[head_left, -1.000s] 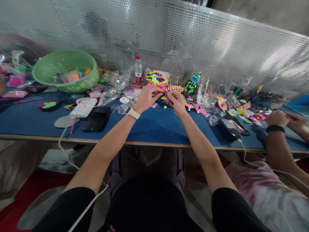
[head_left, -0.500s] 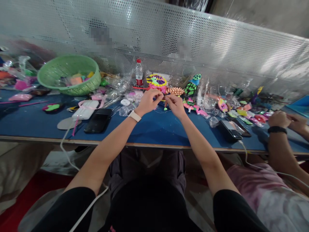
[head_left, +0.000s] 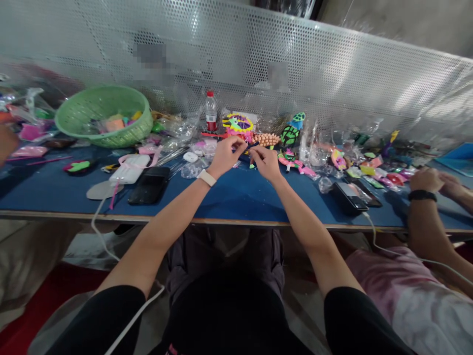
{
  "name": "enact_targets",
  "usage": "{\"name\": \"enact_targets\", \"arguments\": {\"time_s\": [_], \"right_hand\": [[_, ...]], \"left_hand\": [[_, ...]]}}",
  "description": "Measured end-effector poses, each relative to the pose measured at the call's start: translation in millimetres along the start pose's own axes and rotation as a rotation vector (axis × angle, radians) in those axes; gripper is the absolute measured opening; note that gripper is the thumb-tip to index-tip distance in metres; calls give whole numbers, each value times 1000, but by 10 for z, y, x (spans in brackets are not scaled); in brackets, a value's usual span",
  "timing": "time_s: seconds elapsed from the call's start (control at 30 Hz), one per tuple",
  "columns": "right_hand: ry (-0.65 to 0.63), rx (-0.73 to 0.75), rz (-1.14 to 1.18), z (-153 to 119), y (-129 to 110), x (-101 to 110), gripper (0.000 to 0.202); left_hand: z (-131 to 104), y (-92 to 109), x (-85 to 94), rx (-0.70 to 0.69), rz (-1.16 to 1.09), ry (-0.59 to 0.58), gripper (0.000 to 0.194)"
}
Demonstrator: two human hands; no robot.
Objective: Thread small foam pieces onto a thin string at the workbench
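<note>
My left hand is above the far half of the blue table, fingers pinched on a small dark piece whose kind is too small to make out. Close beside it on the right, my right hand has its thumb and fingertips pressed together; what they hold, if anything, is hidden. A small light-green bit shows below the gap between the hands. Just beyond them stand a bright yellow and purple toy figure and a tan spiky toy. A pink and green figure lies right of my right hand.
On the left are a green basket, a black phone and a white corded device. A red-capped bottle stands behind. A black box lies right, near a co-worker's hands. Another person's hand enters at left.
My right hand has drawn slightly away from the dark piece, and my left hand stays nearly in place. Another person's hand has come in at the left edge. The view has shifted a little.
</note>
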State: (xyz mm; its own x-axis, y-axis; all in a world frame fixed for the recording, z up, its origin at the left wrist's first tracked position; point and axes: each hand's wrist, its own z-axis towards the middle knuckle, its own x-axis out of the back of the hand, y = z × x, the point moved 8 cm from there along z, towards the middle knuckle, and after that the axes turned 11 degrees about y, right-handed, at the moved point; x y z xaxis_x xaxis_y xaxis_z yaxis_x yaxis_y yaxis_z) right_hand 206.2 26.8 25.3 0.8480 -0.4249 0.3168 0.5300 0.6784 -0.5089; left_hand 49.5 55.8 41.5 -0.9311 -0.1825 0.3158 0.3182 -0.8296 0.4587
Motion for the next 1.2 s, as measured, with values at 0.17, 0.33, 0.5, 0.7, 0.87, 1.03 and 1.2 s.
{"name": "enact_targets", "arguments": {"time_s": [0.17, 0.33, 0.5, 0.7, 0.87, 1.03, 1.2], "right_hand": [[-15, -196, 235, 26, 193, -119, 54], [-31, -189, 302, 24, 171, -111, 61], [-6, -24, 170, 29, 26, 13, 55], [-22, 142, -59, 24, -52, 131, 51], [44, 106, -91, 17, -6, 132, 50], [111, -58, 73, 36, 122, 94, 56], [127, -118, 91, 27, 147, 78, 58]], "left_hand": [[-56, 163, 30, -257, 239, -6, 20], [-52, 127, 4, -272, 265, -58, 25], [-27, 90, 5, -194, 178, -63, 22], [-10, 3, -49, 75, -144, -95, 17], [-32, -46, -135, 197, -354, -189, 21], [-33, 37, -15, -40, 39, -113, 20], [-97, 118, -58, -234, 347, -108, 31]]}}
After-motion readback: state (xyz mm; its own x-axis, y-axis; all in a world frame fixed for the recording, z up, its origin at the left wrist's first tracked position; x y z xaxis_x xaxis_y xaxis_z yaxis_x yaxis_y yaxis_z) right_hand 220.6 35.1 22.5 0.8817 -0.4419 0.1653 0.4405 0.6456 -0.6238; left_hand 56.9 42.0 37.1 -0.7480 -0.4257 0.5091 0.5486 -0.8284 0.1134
